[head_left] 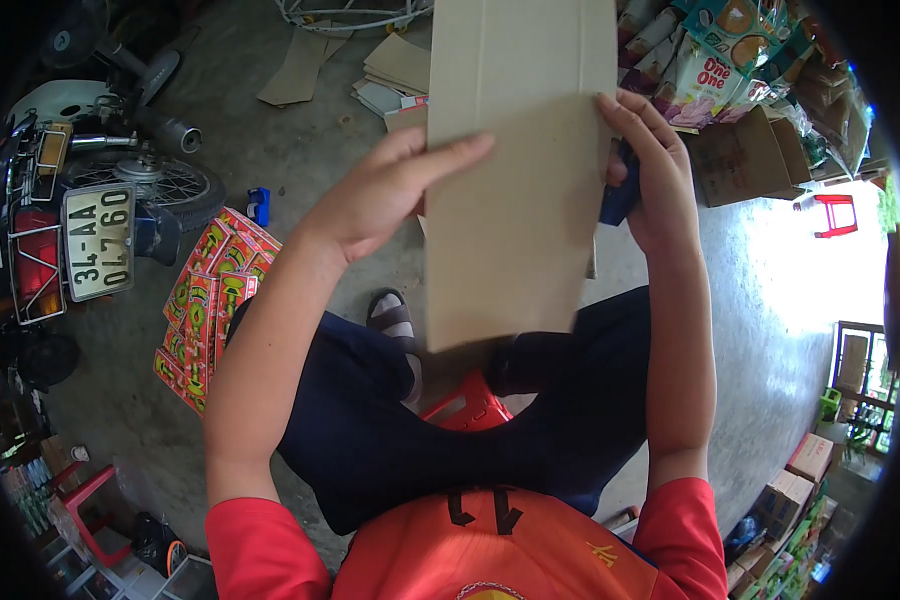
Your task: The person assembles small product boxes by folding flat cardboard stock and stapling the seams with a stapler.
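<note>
A long plain cardboard panel (pixel 515 210) stands upright in front of me, its lower end blurred. My left hand (pixel 395 190) grips its left edge, thumb laid across the near face and the other fingers hidden behind. At the opposite edge is my right hand (pixel 655 165), fingers curled, with fingertips right at the cardboard. A dark blue object (pixel 620 185) is tucked in that hand, partly covered by the fingers and the panel; its kind I cannot tell. Below the panel are my knees and a red plastic stool (pixel 470 403).
Red patterned flat cartons (pixel 215 300) lie on the floor at left, near a blue object (pixel 258 206) and a parked motorbike (pixel 100 220). Cardboard pieces (pixel 395 70) lie ahead. At right are snack packs (pixel 705 80), an open carton (pixel 750 158) and a small red stool (pixel 835 215).
</note>
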Demonstrator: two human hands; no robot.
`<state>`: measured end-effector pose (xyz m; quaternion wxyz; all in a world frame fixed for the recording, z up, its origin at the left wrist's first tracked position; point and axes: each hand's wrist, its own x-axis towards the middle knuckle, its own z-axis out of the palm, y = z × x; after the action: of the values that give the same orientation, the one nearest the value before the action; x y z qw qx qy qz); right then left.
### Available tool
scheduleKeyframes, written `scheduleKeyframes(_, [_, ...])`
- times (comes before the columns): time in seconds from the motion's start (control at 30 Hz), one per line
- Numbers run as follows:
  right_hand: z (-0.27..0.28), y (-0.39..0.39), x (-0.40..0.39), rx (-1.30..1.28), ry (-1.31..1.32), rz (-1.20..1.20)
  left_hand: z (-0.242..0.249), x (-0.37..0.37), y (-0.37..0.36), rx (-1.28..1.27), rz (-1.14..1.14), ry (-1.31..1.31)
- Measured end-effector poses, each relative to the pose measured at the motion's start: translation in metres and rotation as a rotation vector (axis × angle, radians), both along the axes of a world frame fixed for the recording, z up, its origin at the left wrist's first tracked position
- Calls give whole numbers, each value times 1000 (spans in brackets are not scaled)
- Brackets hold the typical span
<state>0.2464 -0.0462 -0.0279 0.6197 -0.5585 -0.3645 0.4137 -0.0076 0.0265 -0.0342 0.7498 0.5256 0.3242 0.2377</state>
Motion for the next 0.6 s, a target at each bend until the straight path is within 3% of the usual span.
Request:
scheduleKeyframes(0.07, [5,-1,1,67,-230,-73,-6,2,-2,-49,-53,5])
scheduleKeyframes(0.23, [5,-2,-8,404,-894,-238,-7,-2,16,-111,280,-91])
scheduleKeyframes(0.43, [11,-24,-54,872,-1215,90,-21,-36,62,-123,623,-280])
scheduleKeyframes(0.5, [7,-22,-65,928,-1316,184,-21,-41,65,-121,651,-289])
scheduleKeyframes(0.6, [7,-34,-80,772,-1392,306,-24,-40,63,-124,600,-312])
